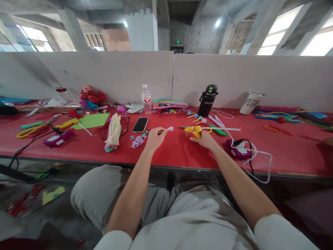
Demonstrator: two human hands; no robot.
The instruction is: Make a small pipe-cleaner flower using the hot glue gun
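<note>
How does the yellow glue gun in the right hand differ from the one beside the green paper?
The held glue gun is in the right hand; the other glue gun lies on the red table. The held glue gun is nearer the black flask; the other glue gun is beside the green paper. Both are yellow.

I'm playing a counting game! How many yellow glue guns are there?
2. One yellow glue gun is in the right hand; the second glue gun lies on the table beside the green paper. More could be hidden.
</note>
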